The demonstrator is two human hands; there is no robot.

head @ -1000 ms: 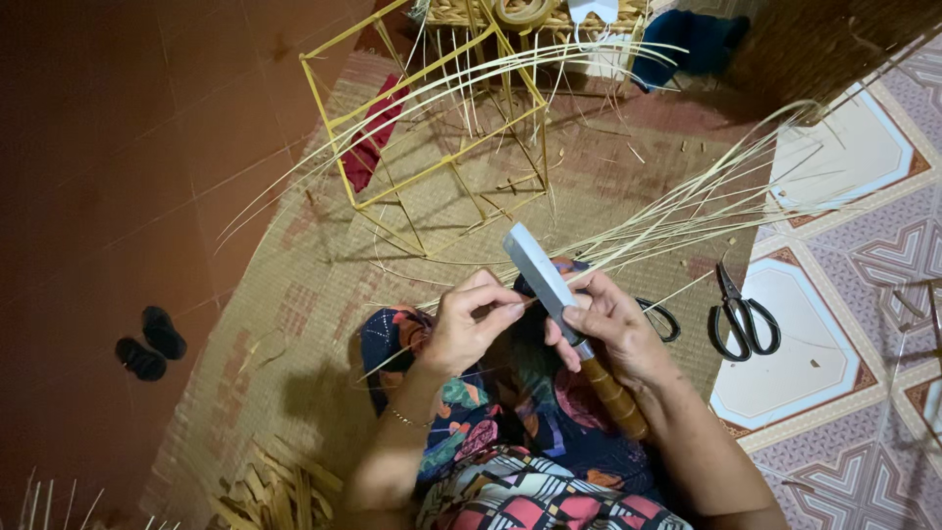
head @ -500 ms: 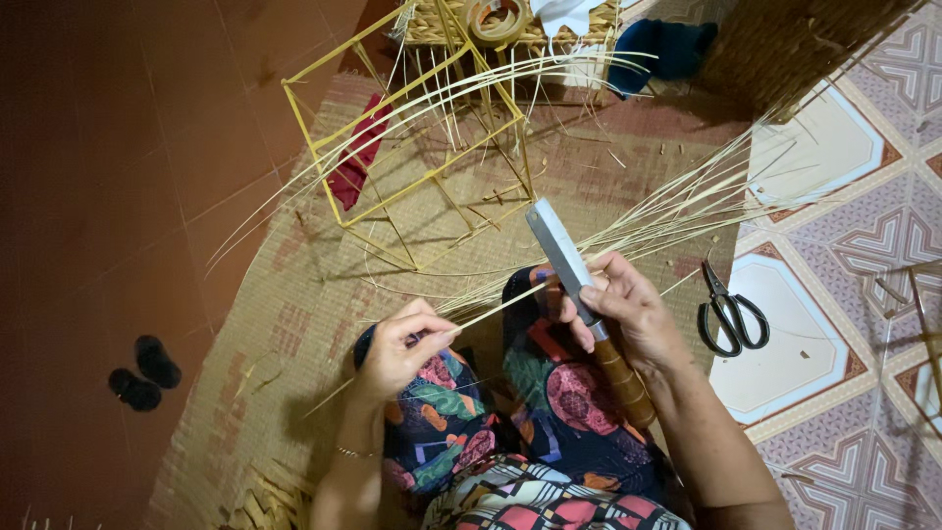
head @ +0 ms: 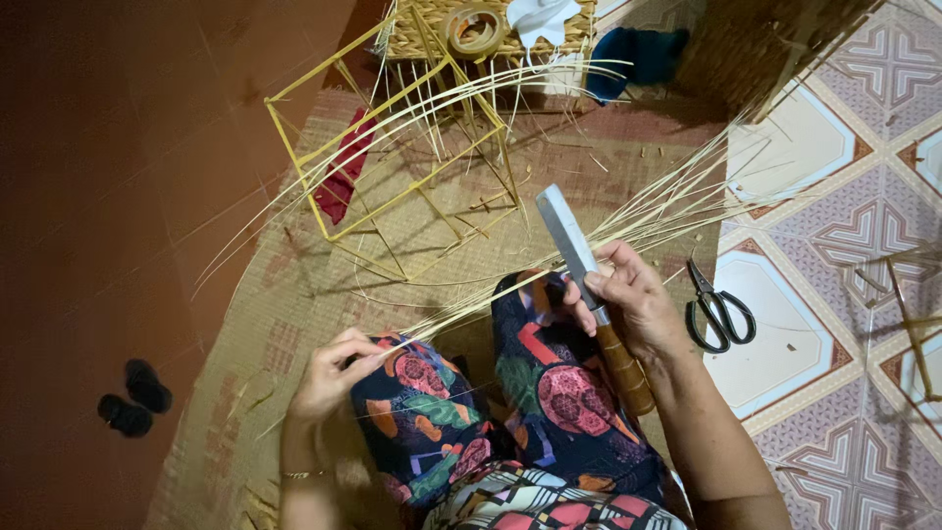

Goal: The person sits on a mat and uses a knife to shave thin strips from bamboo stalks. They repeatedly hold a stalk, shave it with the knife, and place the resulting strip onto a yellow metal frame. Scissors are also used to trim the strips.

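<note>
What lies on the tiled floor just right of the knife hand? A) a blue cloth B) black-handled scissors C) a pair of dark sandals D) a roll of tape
B: the black-handled scissors lie on the tiled floor just beside the right hand, which grips the knife.

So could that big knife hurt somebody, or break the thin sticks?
Maybe. The right hand grips the knife with its blade up over the knees, close to the thin strip that the left hand pinches, so a slip might nick a leg or the fingers. The strip is long and bent, so it may snap. The scissors lie open-handled beside the elbow.
</note>
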